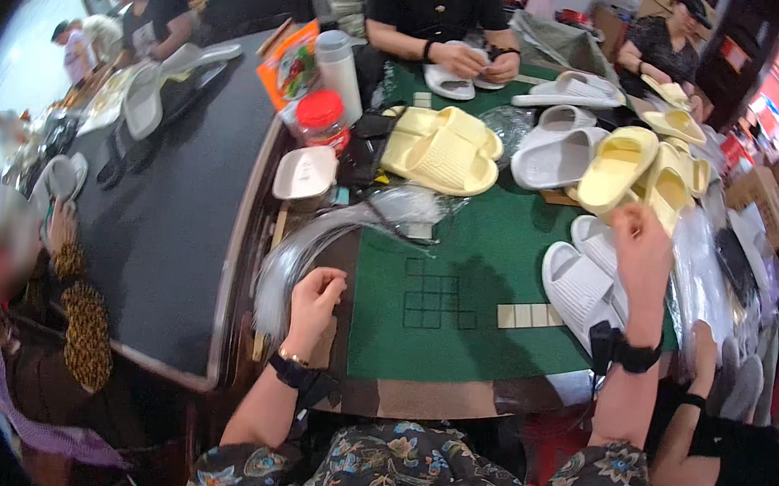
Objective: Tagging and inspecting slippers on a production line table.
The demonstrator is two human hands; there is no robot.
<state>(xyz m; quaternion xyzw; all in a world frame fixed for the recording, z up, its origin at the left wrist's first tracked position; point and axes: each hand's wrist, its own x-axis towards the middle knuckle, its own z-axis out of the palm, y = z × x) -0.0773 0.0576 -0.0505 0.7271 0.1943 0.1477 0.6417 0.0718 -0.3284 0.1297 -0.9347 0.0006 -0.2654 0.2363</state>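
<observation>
Pale yellow slippers (617, 170), overlapping in a loose cluster on the worktop (379, 342), just beyond the right hand (641, 243); clear plastic strands (285, 265), bunched in a curve beside the left hand (312, 307).

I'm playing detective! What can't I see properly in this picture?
In the head view:
Inside the right hand: its curl hides it.
Inside the left hand: same.
Nearest white slippers: partly behind the wristband.
Co-worker opposite: head cut off by top edge.
Distant worker: too small, blurred.
</observation>
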